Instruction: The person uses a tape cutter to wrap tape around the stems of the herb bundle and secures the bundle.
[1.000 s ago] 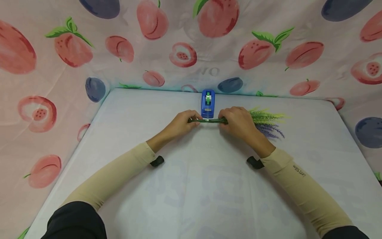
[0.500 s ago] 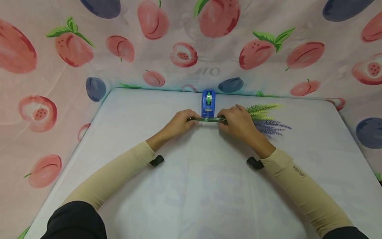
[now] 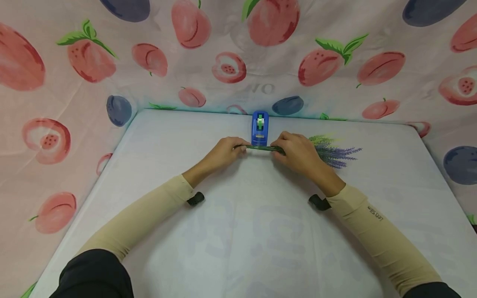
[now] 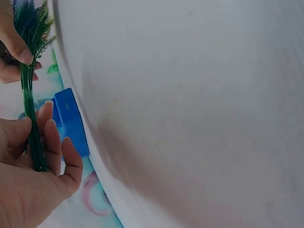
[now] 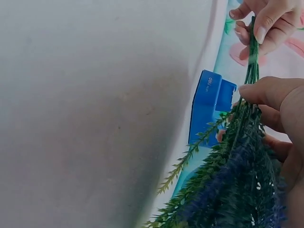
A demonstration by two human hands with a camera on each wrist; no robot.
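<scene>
A bunch of artificial lavender stems [image 3: 261, 148] lies level between both hands, its yellow-green and purple flower heads [image 3: 338, 156] spreading out on the right. My left hand [image 3: 228, 151] pinches the stem ends between thumb and fingers. My right hand [image 3: 298, 152] grips the stems just below the flower heads, thumb on the near side in the right wrist view. A shiny patch like clear tape [image 4: 28, 95] shows on the stems between the hands. Right behind the stems stands a blue tape dispenser [image 3: 259, 129] with a green core; neither hand touches it.
The white-covered table [image 3: 238, 231] extends around the hands. A fruit-print cloth [image 3: 149, 91] hangs along its back and left sides. Black wrist cameras [image 3: 196, 199] sit under both wrists.
The bunch has turned between the hands: fewer yellow-green heads show now, and the purple ones have shifted upward. The stems have risen slightly in view. Both hands stay in nearly the same place.
</scene>
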